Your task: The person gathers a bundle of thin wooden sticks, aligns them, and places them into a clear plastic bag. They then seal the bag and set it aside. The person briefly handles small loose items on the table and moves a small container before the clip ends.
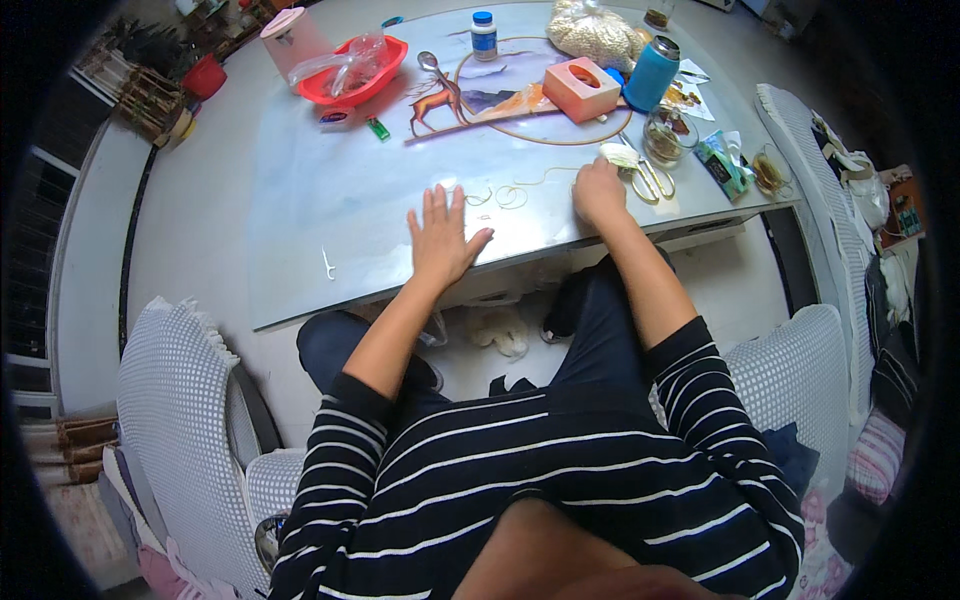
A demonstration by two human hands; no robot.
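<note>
My left hand [441,238] rests palm down on the glossy tabletop [360,195], fingers spread, holding nothing. Close to its fingertips lie a thin dark coiled piece [478,198] and a pale looped cord [512,196], whose strand runs right towards my other hand. My right hand [600,191] is curled low over the table, beside a white roll-like item [619,155]; whether it grips anything is hidden. Just right of it are scissors [652,182] with pale handles. A small white dental floss pick [328,264] lies left, near the front edge.
Right side: a blue flask [652,75], glass cups [670,136], a tissue pack [724,166] and a tissue box [581,90]. Farther back: a bag of pale pieces [592,34], a pill bottle [484,37] and a red basin [360,82]. A green item [378,128] lies left.
</note>
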